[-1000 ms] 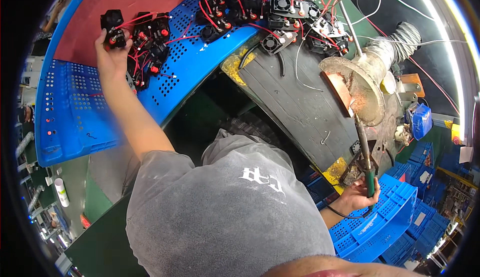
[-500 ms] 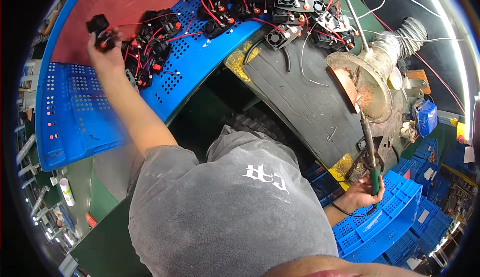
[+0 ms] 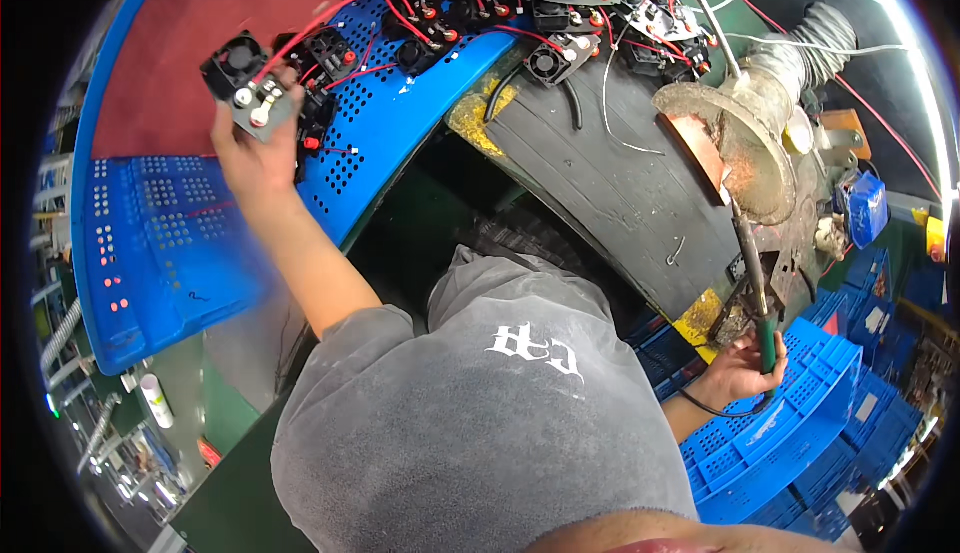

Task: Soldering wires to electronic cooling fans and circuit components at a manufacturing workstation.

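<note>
In my left hand [image 3: 262,148] is a fan assembly [image 3: 262,103], a small black fan on a plate with terminals and a red wire. The hand is raised over the left blue crate, fingers closed on the plate's edge. More fan assemblies [image 3: 410,53] with red wires lie just beyond it along the crate's perforated side. At the right, my right hand [image 3: 745,368] grips the green handle of a soldering iron [image 3: 767,343]. The iron's metal shaft points up toward a dusty fume extraction hood [image 3: 735,153]. A brown block [image 3: 695,158] sits at the hood's mouth.
The large blue crate [image 3: 85,243] with a red sheet [image 3: 170,73] fills the left. A dark workbench [image 3: 590,173] with yellow corners stands in the middle, a loose white wire [image 3: 610,103] across it. Another blue crate [image 3: 790,423] is beside my right hand. A flexible duct [image 3: 825,38] runs behind the hood.
My left hand has moved right and turned the fan assembly, so its fan and terminals now face up. My right hand keeps its hold on the soldering iron. The view has shifted slightly.
</note>
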Demonstrator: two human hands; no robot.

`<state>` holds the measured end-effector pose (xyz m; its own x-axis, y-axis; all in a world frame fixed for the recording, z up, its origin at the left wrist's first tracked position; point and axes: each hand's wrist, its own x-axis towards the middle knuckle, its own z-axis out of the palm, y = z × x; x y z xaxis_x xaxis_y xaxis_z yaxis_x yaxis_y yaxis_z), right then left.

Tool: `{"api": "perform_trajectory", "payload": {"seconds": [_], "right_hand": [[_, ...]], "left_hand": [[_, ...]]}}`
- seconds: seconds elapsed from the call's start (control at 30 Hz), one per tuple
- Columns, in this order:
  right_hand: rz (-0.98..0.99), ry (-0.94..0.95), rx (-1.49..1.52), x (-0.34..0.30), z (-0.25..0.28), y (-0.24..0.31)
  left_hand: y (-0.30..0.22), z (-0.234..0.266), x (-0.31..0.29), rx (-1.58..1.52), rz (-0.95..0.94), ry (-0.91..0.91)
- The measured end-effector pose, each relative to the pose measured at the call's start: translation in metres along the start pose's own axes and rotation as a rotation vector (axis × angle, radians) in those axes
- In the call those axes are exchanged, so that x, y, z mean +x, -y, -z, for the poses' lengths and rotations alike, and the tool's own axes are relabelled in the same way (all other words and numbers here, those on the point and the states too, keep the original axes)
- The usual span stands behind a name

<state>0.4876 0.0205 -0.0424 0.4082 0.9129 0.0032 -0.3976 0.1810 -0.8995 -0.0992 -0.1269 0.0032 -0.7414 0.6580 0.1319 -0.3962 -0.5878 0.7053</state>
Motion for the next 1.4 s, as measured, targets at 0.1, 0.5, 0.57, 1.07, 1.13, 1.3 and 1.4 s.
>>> {"api": "perform_trajectory", "payload": {"seconds": [0.1, 0.5, 0.57, 1.07, 1.13, 1.3, 1.4], "right_hand": [[0.022, 0.014, -0.002, 0.0, 0.005, -0.001], [0.057, -0.07, 0.075, -0.014, 0.029, 0.011], [0.072, -0.07, 0.084, -0.017, 0.038, 0.013], [0.17, -0.216, 0.141, -0.04, 0.063, 0.025], [0.177, -0.249, 0.155, -0.044, 0.06, 0.029], [0.193, -0.264, 0.101, -0.054, 0.071, 0.03], [0.186, -0.274, 0.107, -0.058, 0.073, 0.033]], "left_hand": [[0.049, -0.006, 0.0, -0.445, 0.294, 0.405], [0.165, -0.083, -0.04, -0.459, 0.769, 0.434], [0.176, -0.087, -0.042, -0.441, 0.793, 0.478], [0.245, -0.141, -0.083, -0.118, 0.939, 0.797], [0.254, -0.152, -0.085, -0.165, 0.957, 0.815], [0.274, -0.179, -0.081, -0.229, 0.923, 0.809], [0.287, -0.192, -0.075, -0.289, 0.89, 0.782]]}}
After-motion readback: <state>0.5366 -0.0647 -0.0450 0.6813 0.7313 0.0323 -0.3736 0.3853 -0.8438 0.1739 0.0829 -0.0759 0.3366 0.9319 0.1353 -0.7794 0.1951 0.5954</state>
